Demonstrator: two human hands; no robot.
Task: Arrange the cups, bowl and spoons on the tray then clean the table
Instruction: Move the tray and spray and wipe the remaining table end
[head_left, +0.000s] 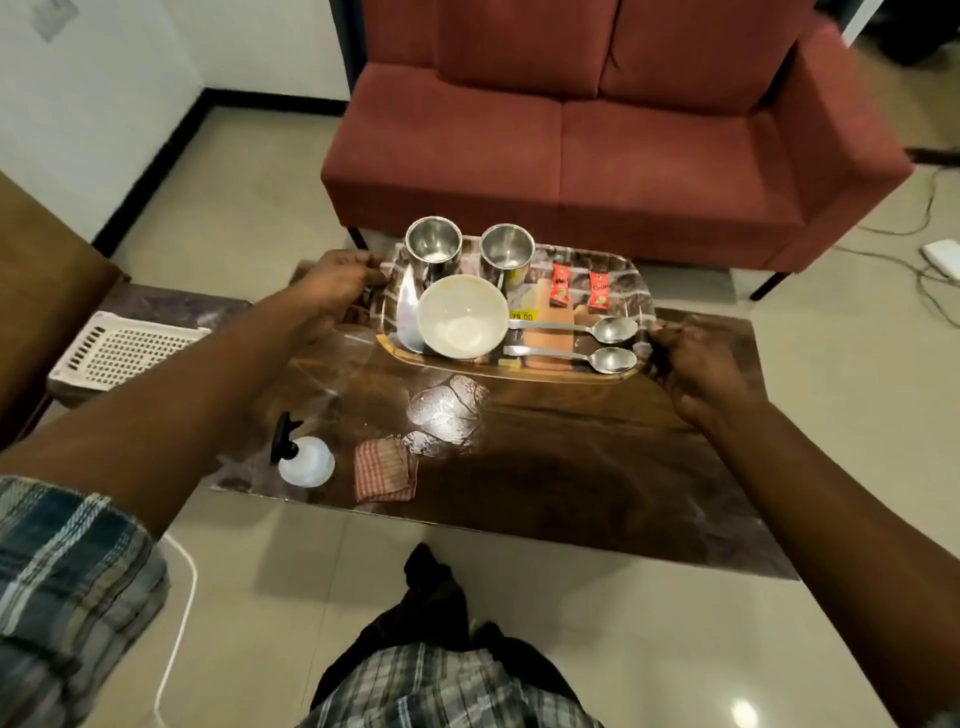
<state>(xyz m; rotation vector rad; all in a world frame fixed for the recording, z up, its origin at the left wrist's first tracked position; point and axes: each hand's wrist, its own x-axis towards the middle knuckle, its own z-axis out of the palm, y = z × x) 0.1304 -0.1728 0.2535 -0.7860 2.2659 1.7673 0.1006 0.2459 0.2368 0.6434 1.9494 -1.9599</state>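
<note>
The tray (519, 376) sits at the far half of the counter (571, 467), its far rim close to the counter's far edge and to the front of the red sofa (597, 130) just behind. Whether it rests on the top or is raised a little cannot be told. The left grip (340, 283) is curled over the tray's left end and the right grip (696, 364) over its right end, which lies near the counter's right edge. A broad stretch of glossy brown top shows between the tray's near rim and the counter's near edge. A spray bottle (305, 460) and a folded checked cloth (384, 470) lie side by side at the near-left part of the counter. A white basket (124, 351) sits on a lower surface off the counter's left side.

The tray is oblong with rounded corners and a brick-like pattern. Two steel cups (434, 247) (506, 252) stand upright along its far-left side. A pale bowl (462, 317) sits just in front of them. Two spoons (615, 330) (615, 360) lie parallel to the bowl's right, heads toward the right end. Two red sachets (561, 284) (598, 291) lie beyond the spoons.
</note>
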